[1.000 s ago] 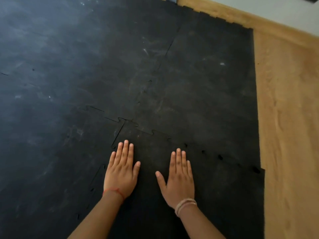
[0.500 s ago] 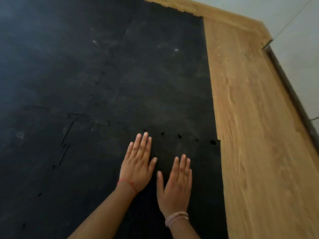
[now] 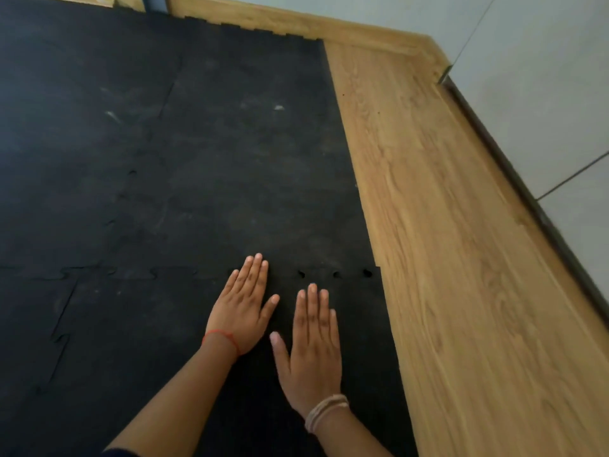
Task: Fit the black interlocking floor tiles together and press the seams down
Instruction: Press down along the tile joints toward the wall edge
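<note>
Head view: both hands (image 3: pixel 242 306) seemingly flat.

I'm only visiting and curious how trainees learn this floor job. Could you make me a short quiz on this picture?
1. True or false: both hands lie flat, palms down, on the black tiles.
2. Which hand's fingertips reach the crosswise seam? A) left hand B) right hand C) neither
3. Fill in: right of the hands, small dark ______ show along the seam near the wooden floor.

Key: 1 true; 2 A; 3 gaps.
</note>
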`<state>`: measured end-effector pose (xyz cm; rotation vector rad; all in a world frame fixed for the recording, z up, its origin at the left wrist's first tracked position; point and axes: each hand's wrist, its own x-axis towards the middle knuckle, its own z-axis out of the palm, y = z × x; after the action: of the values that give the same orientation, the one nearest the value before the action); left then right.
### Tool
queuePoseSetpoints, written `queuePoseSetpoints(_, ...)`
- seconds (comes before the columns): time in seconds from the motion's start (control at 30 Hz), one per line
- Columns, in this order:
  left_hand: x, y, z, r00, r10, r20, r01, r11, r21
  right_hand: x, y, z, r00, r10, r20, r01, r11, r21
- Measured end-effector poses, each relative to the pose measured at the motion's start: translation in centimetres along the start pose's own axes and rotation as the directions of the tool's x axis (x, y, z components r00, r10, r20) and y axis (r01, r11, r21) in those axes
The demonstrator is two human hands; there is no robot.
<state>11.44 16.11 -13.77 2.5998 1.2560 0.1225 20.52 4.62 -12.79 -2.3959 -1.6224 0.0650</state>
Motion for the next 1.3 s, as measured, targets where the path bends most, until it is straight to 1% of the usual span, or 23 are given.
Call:
queuePoseSetpoints(0.07, -0.4, 0.1, 0.1, 0.999, -0.017, -0.050, 0.016, 1.000, -0.012, 1.9, 2.5, -0.3, 1.000, 0.003, -0.017, -0.004, 0.999, -0.049)
queuePoseSetpoints(0.13, -0.4, 0.1, 0.3, 0.999, 0.003, -0.033, -0.004, 1.000, -0.025, 2.8, 4.0, 0.2, 0.996, 0.034, 0.083, -0.026, 0.995, -0.099)
queuePoseSetpoints(0.17, -0.5, 0.1, 0.4, 1.000, 0.007, 0.007, -0.007, 0.999, -0.037, 2.9, 4.2, 0.4, 0.989, 0.052, 0.142, -0.039, 0.995, -0.094)
queuePoseSetpoints(0.23, -0.3, 0.1, 0.4, 1.000, -0.010, 0.013, 0.010, 0.999, -0.035, 2.8, 4.1, 0.6, 0.959, 0.108, 0.262, -0.089, 0.993, -0.082)
queuePoseSetpoints(0.27, -0.1, 0.0, 0.4, 1.000, -0.014, 0.015, 0.014, 1.000, -0.012, 3.0, 3.9, 0.2, 0.959, 0.113, 0.260, -0.095, 0.992, -0.080)
queuePoseSetpoints(0.33, 0.0, -0.1, 0.5, 0.999, -0.012, 0.031, 0.012, 1.000, 0.007, 3.6, 4.3, -0.8, 0.966, 0.029, 0.258, -0.007, 0.996, -0.084)
queuePoseSetpoints(0.37, 0.0, 0.0, 0.4, 0.999, -0.008, 0.032, 0.008, 1.000, 0.006, 3.8, 5.1, -1.1, 0.958, -0.015, 0.285, 0.033, 0.998, -0.058)
queuePoseSetpoints(0.4, 0.0, 0.0, 0.4, 1.000, 0.000, 0.020, 0.000, 1.000, 0.006, 3.9, 5.8, -1.6, 0.943, -0.014, 0.333, 0.025, 0.999, -0.027)
queuePoseSetpoints(0.43, 0.1, -0.1, 0.3, 1.000, 0.007, 0.008, -0.007, 1.000, 0.009, 3.7, 6.7, -1.6, 0.956, 0.010, 0.295, 0.006, 0.999, -0.053)
queuePoseSetpoints(0.5, -0.1, -0.2, 0.1, 1.000, -0.001, -0.016, 0.001, 1.000, 0.003, 3.1, 8.4, -1.2, 0.985, 0.122, 0.126, -0.099, 0.979, -0.177)
queuePoseSetpoints(0.53, -0.1, 0.1, 0.0, 0.999, -0.014, -0.037, 0.014, 1.000, -0.001, 2.8, 8.7, -1.1, 0.974, 0.195, 0.116, -0.173, 0.969, -0.176)
queuePoseSetpoints(0.6, 0.4, 2.1, 0.0, 0.999, 0.018, -0.040, -0.018, 1.000, 0.001, 2.4, 8.8, -0.9, 0.962, 0.256, 0.095, -0.243, 0.961, -0.129)
queuePoseSetpoints(0.7, 1.2, 6.9, 1.3, 0.981, 0.175, 0.084, -0.176, 0.984, -0.004, 2.2, 8.6, -0.9, 0.959, 0.284, -0.010, -0.284, 0.956, -0.074)
queuePoseSetpoints(0.73, 1.5, 8.1, 1.7, 0.972, 0.203, 0.119, -0.205, 0.979, 0.000, 2.2, 8.5, -1.0, 0.959, 0.283, -0.020, -0.284, 0.957, -0.065)
queuePoseSetpoints(0.8, 2.0, 8.9, 2.3, 0.969, 0.200, 0.147, -0.204, 0.979, 0.014, 2.2, 8.9, -0.6, 0.962, 0.272, 0.007, -0.271, 0.961, -0.063)
queuePoseSetpoints(0.93, 2.0, 8.0, 2.7, 0.973, 0.204, 0.107, -0.211, 0.975, 0.066, 2.9, 9.2, 0.1, 0.964, 0.253, 0.076, -0.250, 0.967, -0.049)
queuePoseSetpoints(1.0, 2.1, 8.4, 2.2, 0.968, 0.172, 0.184, -0.188, 0.980, 0.072, 3.1, 9.4, 0.0, 0.959, 0.256, 0.124, -0.252, 0.966, -0.050)
queuePoseSetpoints(1.07, 2.4, 8.8, 2.0, 0.972, 0.174, 0.157, -0.187, 0.979, 0.077, 3.5, 9.7, -0.6, 0.967, 0.221, 0.123, -0.212, 0.974, -0.080)
queuePoseSetpoints(1.1, 2.4, 8.7, 2.4, 0.971, 0.209, 0.112, -0.219, 0.972, 0.083, 3.7, 10.1, -1.0, 0.972, 0.186, 0.145, -0.171, 0.979, -0.106)
queuePoseSetpoints(1.13, 2.3, 8.5, 2.6, 0.967, 0.227, 0.114, -0.235, 0.970, 0.064, 3.5, 10.5, -1.3, 0.973, 0.141, 0.184, -0.120, 0.985, -0.121)
queuePoseSetpoints(1.17, 2.0, 8.3, 2.4, 0.966, 0.221, 0.136, -0.230, 0.972, 0.050, 2.7, 10.9, -1.5, 0.967, 0.114, 0.229, -0.091, 0.990, -0.110)
queuePoseSetpoints(1.2, 1.5, 8.1, 2.4, 0.973, 0.198, 0.121, -0.204, 0.978, 0.039, 1.2, 11.1, -1.7, 0.969, 0.115, 0.220, -0.092, 0.989, -0.112)
queuePoseSetpoints(1.3, -2.3, 7.5, 2.0, 0.993, 0.091, 0.074, -0.094, 0.995, 0.035, -6.7, 10.8, -2.3, 0.964, 0.179, 0.195, -0.162, 0.982, -0.098)
